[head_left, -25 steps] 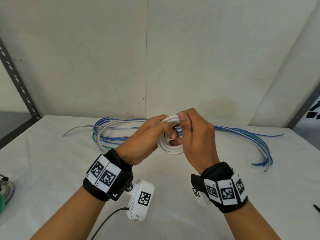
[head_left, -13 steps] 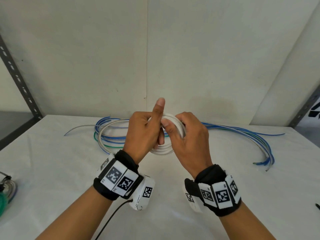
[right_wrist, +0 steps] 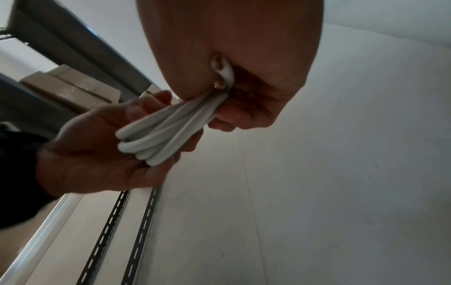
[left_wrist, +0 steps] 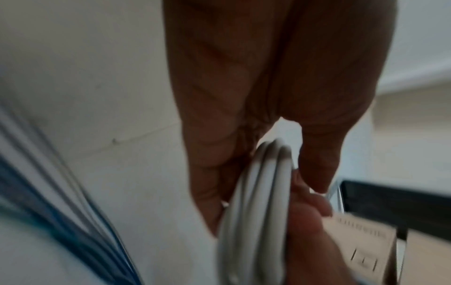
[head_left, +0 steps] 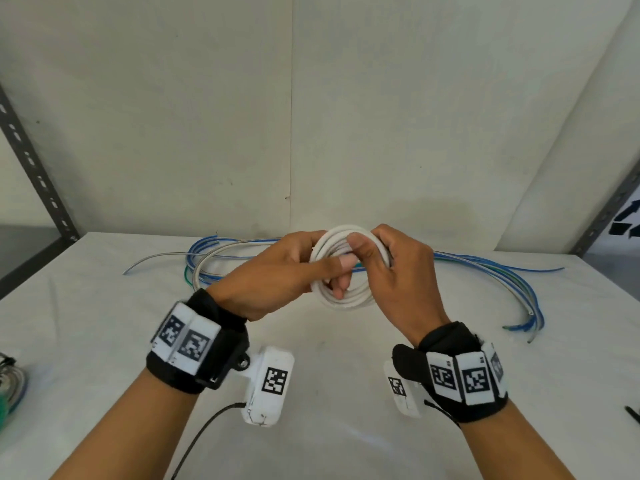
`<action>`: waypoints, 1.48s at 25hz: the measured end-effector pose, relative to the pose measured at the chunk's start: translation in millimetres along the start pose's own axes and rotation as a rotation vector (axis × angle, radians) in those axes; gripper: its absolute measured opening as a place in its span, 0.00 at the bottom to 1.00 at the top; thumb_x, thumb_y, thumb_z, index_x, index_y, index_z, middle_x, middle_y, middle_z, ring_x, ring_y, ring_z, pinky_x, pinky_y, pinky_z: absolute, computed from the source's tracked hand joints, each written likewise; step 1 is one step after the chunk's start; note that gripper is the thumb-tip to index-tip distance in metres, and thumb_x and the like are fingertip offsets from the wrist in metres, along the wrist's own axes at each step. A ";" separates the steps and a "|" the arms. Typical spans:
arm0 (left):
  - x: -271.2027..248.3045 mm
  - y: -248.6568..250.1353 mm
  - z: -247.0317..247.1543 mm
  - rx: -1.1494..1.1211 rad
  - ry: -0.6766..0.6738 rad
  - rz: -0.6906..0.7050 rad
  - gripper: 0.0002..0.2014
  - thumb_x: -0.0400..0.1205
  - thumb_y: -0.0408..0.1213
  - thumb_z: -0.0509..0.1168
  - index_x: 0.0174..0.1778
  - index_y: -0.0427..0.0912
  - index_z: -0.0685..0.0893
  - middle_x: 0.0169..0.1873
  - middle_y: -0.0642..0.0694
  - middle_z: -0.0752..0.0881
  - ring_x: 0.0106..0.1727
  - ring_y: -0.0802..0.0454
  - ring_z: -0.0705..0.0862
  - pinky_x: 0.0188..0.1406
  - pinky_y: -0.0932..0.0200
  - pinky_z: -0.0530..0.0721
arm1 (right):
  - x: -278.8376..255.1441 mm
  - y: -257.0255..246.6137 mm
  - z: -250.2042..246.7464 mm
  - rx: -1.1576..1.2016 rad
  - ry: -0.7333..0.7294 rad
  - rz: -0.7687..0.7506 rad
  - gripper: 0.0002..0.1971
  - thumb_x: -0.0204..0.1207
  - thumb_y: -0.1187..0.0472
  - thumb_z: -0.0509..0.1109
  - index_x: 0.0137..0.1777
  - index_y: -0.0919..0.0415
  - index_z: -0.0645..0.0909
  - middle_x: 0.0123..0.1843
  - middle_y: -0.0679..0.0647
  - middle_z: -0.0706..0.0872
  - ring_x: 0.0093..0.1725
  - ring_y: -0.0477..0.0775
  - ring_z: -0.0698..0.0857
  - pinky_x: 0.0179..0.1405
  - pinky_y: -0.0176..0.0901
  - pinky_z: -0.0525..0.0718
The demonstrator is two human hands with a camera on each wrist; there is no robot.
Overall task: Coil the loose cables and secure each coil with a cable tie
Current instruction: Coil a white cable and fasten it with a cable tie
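Coil of white cable, several turns, is the item we log first: held up off the bench between both hands, near the centre of the head view, above the bench's far half. Left hand comes in from 8 o'clock; we see its thumb lying across the near face of the coil and its fingers curled through the middle of the loops, so it is clamped on the coil. Right hand comes in from 4 o'clock and grips the top and right side of the same coil, thumb pressed on the turns at about 12 o'clock, fingers wrapped behind; the right wrist view confirms the strands bunched and pinched inside its curled fingers, with the left hand cupping them from below. The left wrist view is blurred, yet we can make out the parallel white turns running between thumb and fingers. Loose cables, blue with some green and grey, lie on the bench behind the hands, sweeping from 10 o'clock round to 3 o'clock, their cut ends resting near the right edge; a grey-white strand loops among them on the left. We note a further bundle of wires at the bench's left edge at 9 o'clock, partly cut off by the frame, and a small dark object at the right edge at 4 o'clock, too little of it showing to identify. Slotted metal uprights flank the bench.
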State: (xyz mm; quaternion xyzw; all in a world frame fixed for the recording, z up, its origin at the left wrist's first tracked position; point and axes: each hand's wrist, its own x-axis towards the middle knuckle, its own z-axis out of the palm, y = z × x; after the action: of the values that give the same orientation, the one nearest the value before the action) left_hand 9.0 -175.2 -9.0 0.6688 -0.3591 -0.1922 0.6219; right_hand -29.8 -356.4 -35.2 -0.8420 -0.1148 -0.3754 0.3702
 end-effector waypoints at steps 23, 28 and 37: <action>9.8 8.8 19.3 -0.680 0.725 0.005 0.25 0.90 0.50 0.54 0.29 0.41 0.71 0.15 0.52 0.57 0.15 0.55 0.57 0.20 0.61 0.71 | -27.6 -31.4 36.7 0.243 0.122 0.093 0.24 0.87 0.52 0.63 0.81 0.59 0.73 0.76 0.51 0.82 0.73 0.45 0.82 0.64 0.33 0.82; 14.1 -5.0 28.4 -0.677 0.652 0.040 0.25 0.91 0.52 0.51 0.31 0.42 0.73 0.17 0.50 0.61 0.18 0.53 0.61 0.33 0.58 0.75 | -21.9 -27.5 31.6 0.276 0.173 0.087 0.23 0.85 0.58 0.69 0.79 0.60 0.75 0.65 0.53 0.88 0.61 0.45 0.87 0.49 0.29 0.85; 7.2 -1.7 -0.7 0.141 0.547 0.076 0.29 0.90 0.57 0.52 0.44 0.40 0.90 0.37 0.41 0.92 0.41 0.43 0.90 0.49 0.48 0.85 | -4.8 -8.7 7.8 0.059 0.020 -0.077 0.20 0.85 0.67 0.67 0.76 0.63 0.79 0.67 0.55 0.87 0.63 0.51 0.87 0.62 0.50 0.86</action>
State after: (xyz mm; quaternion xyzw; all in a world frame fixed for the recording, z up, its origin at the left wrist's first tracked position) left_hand 14.7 -179.9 -9.2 0.7236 -0.2155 0.0443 0.6542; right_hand -32.9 -344.4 -37.4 -0.8219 -0.1543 -0.3939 0.3813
